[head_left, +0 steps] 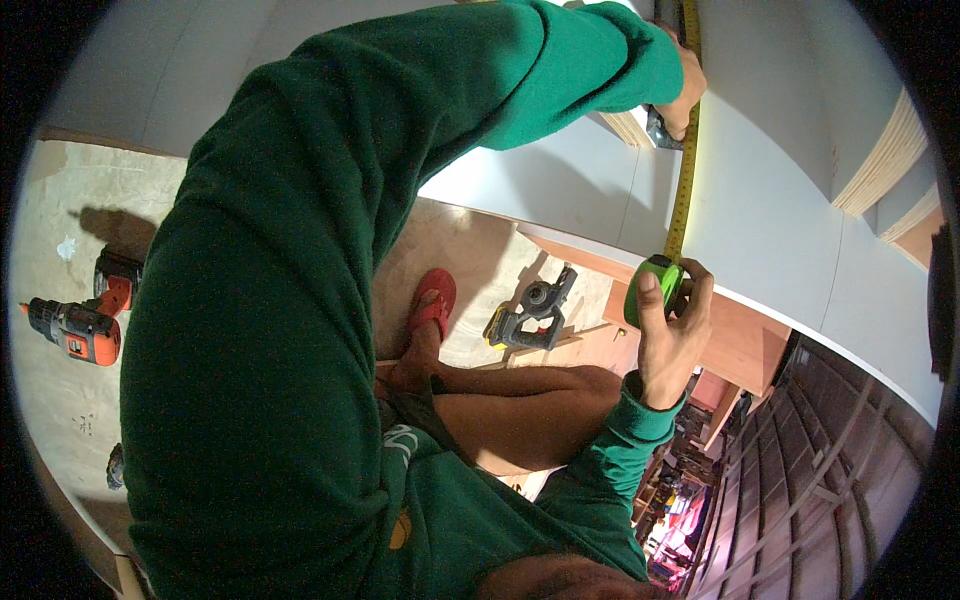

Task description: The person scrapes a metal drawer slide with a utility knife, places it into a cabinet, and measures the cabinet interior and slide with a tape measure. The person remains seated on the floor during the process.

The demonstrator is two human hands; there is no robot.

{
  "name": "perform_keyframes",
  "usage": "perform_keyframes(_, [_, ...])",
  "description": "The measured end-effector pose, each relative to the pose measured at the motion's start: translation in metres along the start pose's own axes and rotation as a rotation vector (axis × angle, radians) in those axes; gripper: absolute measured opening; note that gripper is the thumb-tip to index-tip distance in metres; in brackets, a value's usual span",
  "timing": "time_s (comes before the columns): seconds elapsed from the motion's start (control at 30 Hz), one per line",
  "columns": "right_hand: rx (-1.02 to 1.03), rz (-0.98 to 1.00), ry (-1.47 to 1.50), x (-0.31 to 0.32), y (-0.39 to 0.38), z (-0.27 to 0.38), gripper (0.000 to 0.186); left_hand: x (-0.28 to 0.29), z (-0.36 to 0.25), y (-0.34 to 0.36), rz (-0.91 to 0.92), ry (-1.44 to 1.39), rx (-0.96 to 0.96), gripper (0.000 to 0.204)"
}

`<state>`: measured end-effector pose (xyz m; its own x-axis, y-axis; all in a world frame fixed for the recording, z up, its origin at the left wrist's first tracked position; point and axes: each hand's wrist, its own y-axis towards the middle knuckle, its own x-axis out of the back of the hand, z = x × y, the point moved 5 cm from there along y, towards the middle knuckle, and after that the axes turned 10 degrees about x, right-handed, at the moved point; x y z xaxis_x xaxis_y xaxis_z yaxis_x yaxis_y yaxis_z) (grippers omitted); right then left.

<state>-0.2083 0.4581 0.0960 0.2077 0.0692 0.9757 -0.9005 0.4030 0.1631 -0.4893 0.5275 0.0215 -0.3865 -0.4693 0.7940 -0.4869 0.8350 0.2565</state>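
Observation:
My right hand (672, 335) grips a green tape measure (652, 284), with the thumb across its case. From the case a yellow blade (684, 190) runs out over a pale grey panel (745, 235) toward the top of the view. Further along, my left hand (686, 88) rests beside the blade with its fingers bent down. Under those fingers is a small dark object (660, 130) at the end of an upright board with a bare plywood edge (625, 126); its kind is not clear. My left arm in a green sleeve crosses much of the view.
An orange and black cordless drill (85, 330) lies on the concrete floor at the left. A black power tool with a yellow battery (530, 315) stands below the panel, near my foot in a red flip-flop (432, 300). Plywood-edged boards (885, 150) rise at the right, above a slatted wall (800, 460).

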Motion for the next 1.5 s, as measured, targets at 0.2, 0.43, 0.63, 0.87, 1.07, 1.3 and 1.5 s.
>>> perform_keyframes(0.2, [0.0,0.003,-0.003,0.0,0.0,-0.001,0.063,0.004,-0.003,-0.005,-0.028,0.042,-0.001,0.054])
perform_keyframes(0.43, [-0.006,-0.002,-0.007,0.0,0.0,-0.001,0.063,0.003,-0.001,-0.003,0.002,-0.001,0.017,0.053])
perform_keyframes(0.63, [0.021,-0.003,-0.012,0.0,0.0,-0.001,0.062,0.003,-0.001,-0.006,-0.027,0.02,0.013,0.053])
perform_keyframes(0.87, [0.028,-0.018,0.022,-0.002,-0.001,-0.004,0.064,0.006,-0.001,-0.009,-0.038,0.043,0.009,0.054])
perform_keyframes(1.07, [0.014,-0.013,-0.007,-0.001,0.0,-0.005,0.065,0.001,-0.003,0.001,-0.027,0.052,0.008,0.055])
perform_keyframes(1.3, [-0.004,-0.012,-0.017,-0.001,0.0,-0.002,0.064,-0.001,-0.002,0.006,0.008,0.064,0.007,0.055])
perform_keyframes(1.5, [-0.007,-0.007,-0.001,-0.001,0.0,-0.001,0.06,0.003,-0.001,0.001,-0.022,0.056,0.013,0.054])
